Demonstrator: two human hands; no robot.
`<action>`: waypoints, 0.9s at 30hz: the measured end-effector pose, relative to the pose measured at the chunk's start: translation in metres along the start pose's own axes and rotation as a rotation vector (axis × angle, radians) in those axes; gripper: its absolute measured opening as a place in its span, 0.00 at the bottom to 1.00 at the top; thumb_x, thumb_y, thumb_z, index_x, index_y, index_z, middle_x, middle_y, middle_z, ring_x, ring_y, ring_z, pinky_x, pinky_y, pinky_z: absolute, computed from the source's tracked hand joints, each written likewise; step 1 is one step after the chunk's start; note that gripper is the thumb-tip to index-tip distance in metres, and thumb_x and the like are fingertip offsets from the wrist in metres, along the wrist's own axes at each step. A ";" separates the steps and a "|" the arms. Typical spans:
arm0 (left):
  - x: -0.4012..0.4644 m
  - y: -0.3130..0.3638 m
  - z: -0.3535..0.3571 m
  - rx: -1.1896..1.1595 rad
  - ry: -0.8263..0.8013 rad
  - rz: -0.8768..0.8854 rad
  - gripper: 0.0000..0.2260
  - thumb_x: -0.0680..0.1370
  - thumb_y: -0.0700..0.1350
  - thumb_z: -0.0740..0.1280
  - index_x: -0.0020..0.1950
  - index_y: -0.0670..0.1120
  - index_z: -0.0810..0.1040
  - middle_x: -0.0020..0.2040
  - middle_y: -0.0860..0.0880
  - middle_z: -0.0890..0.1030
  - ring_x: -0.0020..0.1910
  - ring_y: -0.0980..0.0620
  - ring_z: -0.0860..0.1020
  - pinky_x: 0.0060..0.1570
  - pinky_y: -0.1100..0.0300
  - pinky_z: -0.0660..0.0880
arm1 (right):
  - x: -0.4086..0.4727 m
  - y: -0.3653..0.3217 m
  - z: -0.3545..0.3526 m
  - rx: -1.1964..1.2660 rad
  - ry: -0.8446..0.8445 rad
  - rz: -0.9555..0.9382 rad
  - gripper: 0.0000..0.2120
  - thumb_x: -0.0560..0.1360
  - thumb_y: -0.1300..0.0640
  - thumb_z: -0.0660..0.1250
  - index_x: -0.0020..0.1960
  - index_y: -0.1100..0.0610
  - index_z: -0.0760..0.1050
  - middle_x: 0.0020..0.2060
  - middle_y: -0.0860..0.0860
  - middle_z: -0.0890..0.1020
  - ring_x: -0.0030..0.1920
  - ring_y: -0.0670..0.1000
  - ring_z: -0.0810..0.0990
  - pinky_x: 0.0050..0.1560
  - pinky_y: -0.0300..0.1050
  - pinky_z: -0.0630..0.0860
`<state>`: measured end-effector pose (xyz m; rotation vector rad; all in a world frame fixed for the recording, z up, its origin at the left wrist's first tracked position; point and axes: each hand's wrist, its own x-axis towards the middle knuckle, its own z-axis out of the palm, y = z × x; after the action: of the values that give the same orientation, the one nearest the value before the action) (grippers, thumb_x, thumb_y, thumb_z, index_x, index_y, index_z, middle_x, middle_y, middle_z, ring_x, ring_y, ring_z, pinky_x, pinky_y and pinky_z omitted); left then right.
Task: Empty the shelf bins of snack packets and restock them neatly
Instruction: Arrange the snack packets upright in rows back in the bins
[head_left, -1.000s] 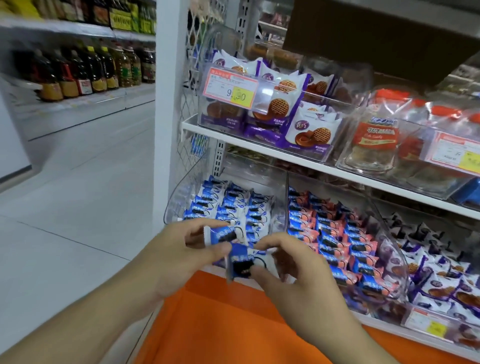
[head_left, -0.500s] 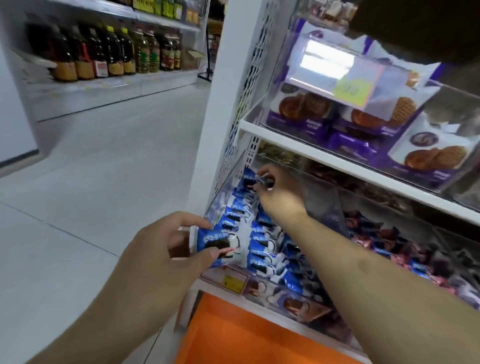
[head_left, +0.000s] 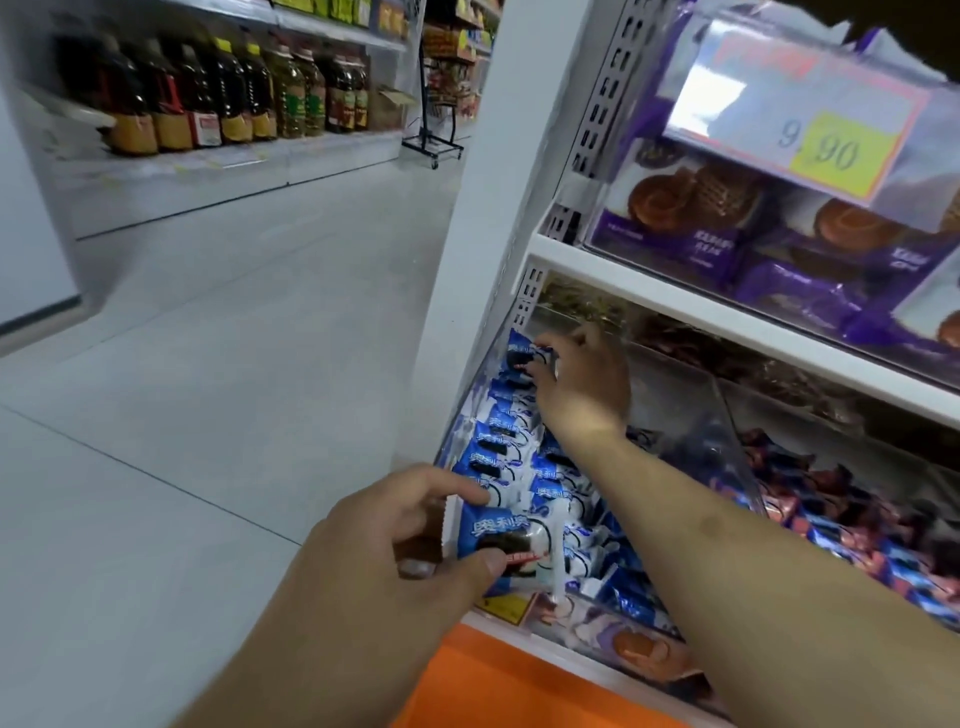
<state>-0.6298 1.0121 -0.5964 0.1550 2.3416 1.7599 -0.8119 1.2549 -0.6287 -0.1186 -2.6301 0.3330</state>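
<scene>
A blue snack packet (head_left: 501, 540) is pinched by the left hand (head_left: 395, 561) at six o'clock of the clear bin (head_left: 727, 447), while another packet (head_left: 524, 358) at twelve o'clock is gripped by the right hand (head_left: 584, 384) and is best seated flush, label forward.

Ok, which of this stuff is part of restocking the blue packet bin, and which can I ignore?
Part of the job:
- left hand, holding a blue packet
- right hand, on the back packet
- clear bin
- packet rows

Ignore:
- oil bottles
- purple biscuit packs
- price tag
- orange panel
</scene>
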 end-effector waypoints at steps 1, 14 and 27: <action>0.000 0.000 0.000 -0.002 0.000 -0.004 0.19 0.72 0.52 0.79 0.54 0.72 0.76 0.48 0.66 0.86 0.49 0.66 0.84 0.52 0.61 0.82 | 0.000 0.000 -0.001 -0.011 -0.015 0.006 0.13 0.81 0.48 0.69 0.65 0.43 0.78 0.56 0.47 0.72 0.61 0.54 0.71 0.62 0.54 0.74; -0.007 0.006 0.001 -0.058 0.084 -0.043 0.15 0.73 0.53 0.78 0.57 0.62 0.78 0.45 0.64 0.86 0.45 0.66 0.84 0.50 0.55 0.83 | -0.048 -0.030 -0.091 0.514 -0.309 0.047 0.13 0.82 0.59 0.66 0.62 0.45 0.81 0.59 0.49 0.82 0.43 0.41 0.81 0.38 0.35 0.75; -0.014 0.004 0.003 0.155 0.073 0.185 0.21 0.75 0.56 0.75 0.65 0.69 0.76 0.54 0.78 0.77 0.55 0.77 0.74 0.54 0.68 0.75 | -0.116 -0.029 -0.154 0.521 -0.416 0.037 0.09 0.74 0.58 0.80 0.47 0.46 0.83 0.41 0.43 0.85 0.29 0.46 0.81 0.28 0.42 0.76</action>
<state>-0.6155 1.0136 -0.5916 0.3476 2.5915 1.6875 -0.6368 1.2429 -0.5423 0.0867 -2.8362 1.1467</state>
